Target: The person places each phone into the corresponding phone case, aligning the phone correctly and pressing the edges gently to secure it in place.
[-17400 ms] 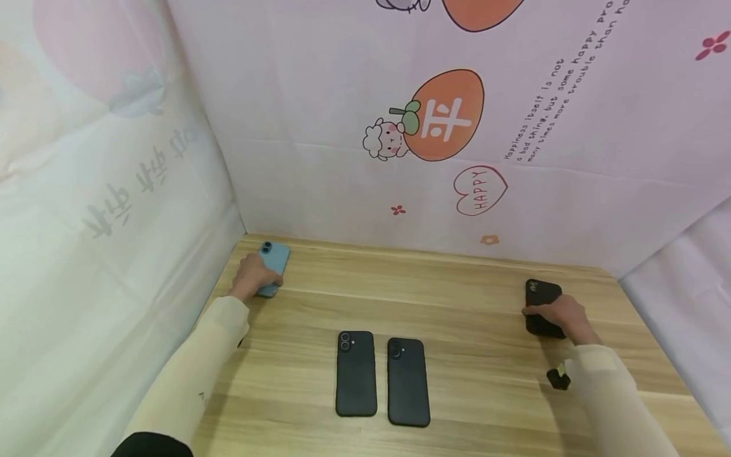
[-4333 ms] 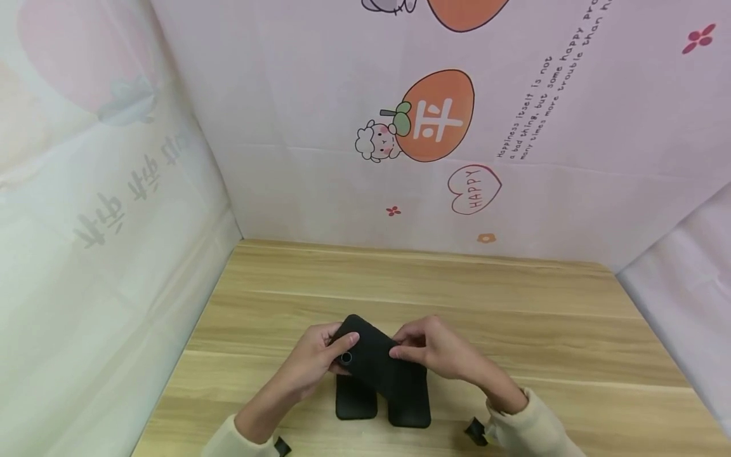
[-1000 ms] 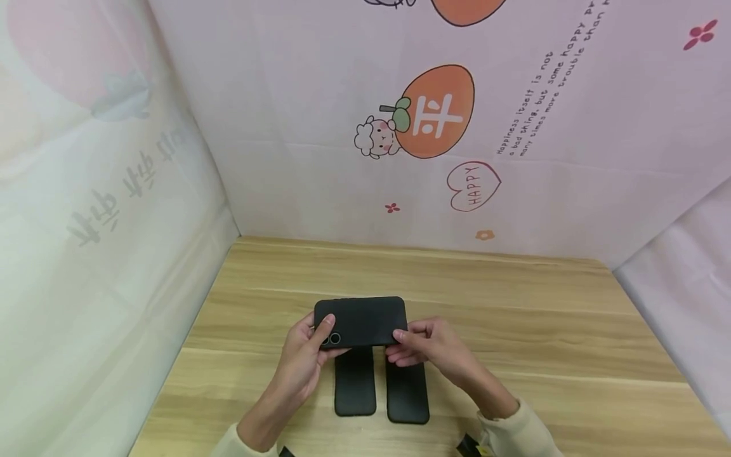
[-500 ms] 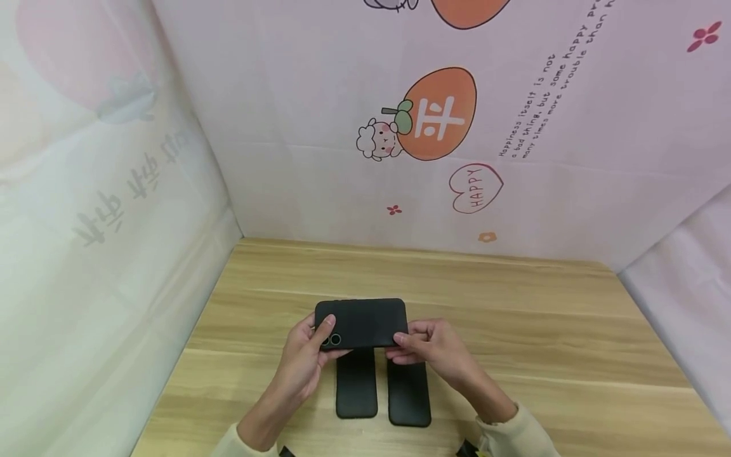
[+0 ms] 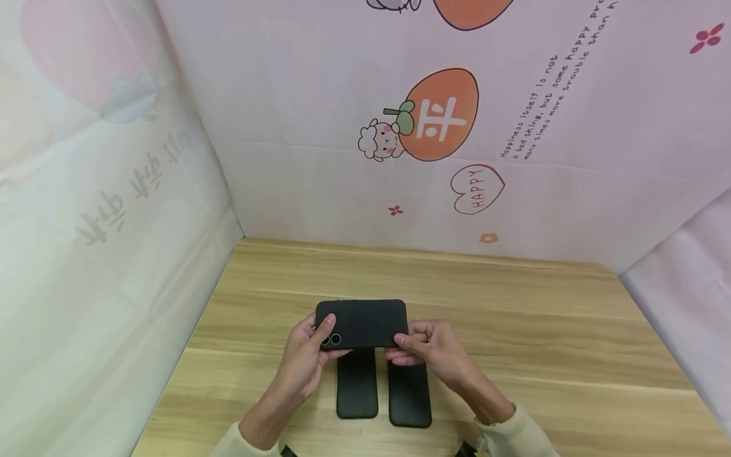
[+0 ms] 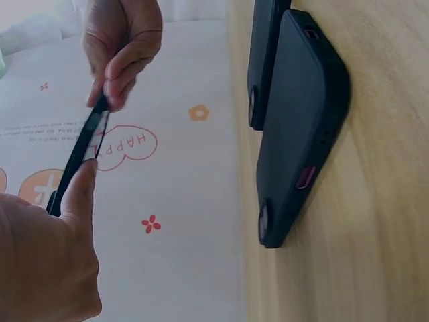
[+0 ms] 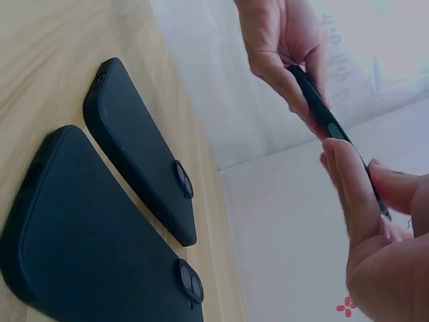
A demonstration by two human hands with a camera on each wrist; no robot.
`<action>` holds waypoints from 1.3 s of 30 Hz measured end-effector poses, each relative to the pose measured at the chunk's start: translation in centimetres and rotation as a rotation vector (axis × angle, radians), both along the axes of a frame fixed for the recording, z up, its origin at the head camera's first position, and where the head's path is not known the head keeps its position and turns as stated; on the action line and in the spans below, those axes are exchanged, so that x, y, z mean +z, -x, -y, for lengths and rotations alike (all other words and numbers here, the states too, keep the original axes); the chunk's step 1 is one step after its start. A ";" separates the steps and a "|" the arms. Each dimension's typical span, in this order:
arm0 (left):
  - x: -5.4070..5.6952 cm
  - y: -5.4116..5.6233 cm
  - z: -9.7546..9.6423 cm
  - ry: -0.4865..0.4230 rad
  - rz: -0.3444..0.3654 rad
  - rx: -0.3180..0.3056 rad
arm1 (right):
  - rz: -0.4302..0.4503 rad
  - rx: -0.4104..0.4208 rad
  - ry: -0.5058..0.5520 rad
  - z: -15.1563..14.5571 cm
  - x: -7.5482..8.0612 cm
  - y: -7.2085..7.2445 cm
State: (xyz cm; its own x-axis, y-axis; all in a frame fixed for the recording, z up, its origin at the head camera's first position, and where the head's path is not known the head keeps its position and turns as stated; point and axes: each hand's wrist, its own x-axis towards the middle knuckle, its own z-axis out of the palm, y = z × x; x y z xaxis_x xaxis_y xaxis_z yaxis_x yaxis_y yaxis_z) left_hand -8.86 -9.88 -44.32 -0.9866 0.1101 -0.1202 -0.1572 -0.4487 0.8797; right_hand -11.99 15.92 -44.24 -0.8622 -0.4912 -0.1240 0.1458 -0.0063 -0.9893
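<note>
Above the middle of the table, both hands hold a phone in a black case (image 5: 365, 324), lying sideways with its camera end to the left. My left hand (image 5: 302, 355) grips that end, thumb across the back beside the two round camera rings. My right hand (image 5: 436, 349) pinches the lower right corner between thumb and fingers. In the left wrist view the held phone (image 6: 80, 144) is seen edge-on. A small green oval shows on its edge in the right wrist view. Below it, two more black-cased phones lie on the table, a left one (image 5: 356, 387) and a right one (image 5: 409, 397).
The wood-grain table (image 5: 542, 317) meets a printed cloth backdrop (image 5: 320, 190) at its far edge. White cloth (image 5: 114, 285) also hangs along the left side. Small black pieces are partly seen at both cuffs.
Seventeen seconds ago the hands were apart, on a blue phone and a black phone-shaped item; neither lies there now. The held black-cased phone has since turned level. Over the last second, hardly any movement.
</note>
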 end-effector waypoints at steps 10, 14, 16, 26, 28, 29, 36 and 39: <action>0.0 0.2 0.4 0.022 0.020 -0.016 | 0.037 0.049 -0.050 -0.4 0.0 0.5; 0.1 0.3 0.8 0.065 0.025 -0.045 | -0.015 0.082 -0.120 -0.7 0.4 0.8; 0.2 0.3 0.9 0.082 0.026 -0.060 | -0.044 0.072 -0.167 -0.9 0.7 1.0; 0.5 0.5 1.6 0.188 0.013 -0.220 | -0.187 0.147 -0.389 -0.2 2.5 2.0; 0.4 0.6 1.7 0.213 0.007 -0.267 | -0.220 0.186 -0.417 0.2 2.6 2.1; 0.4 0.6 1.7 0.227 0.003 -0.290 | -0.234 0.205 -0.423 0.4 2.7 2.2; 0.1 0.9 2.1 0.269 -0.020 -0.386 | -0.261 0.330 -0.361 2.0 2.7 2.2; 0.0 1.0 2.5 0.258 0.004 -0.360 | -0.230 0.306 -0.330 2.6 2.6 2.0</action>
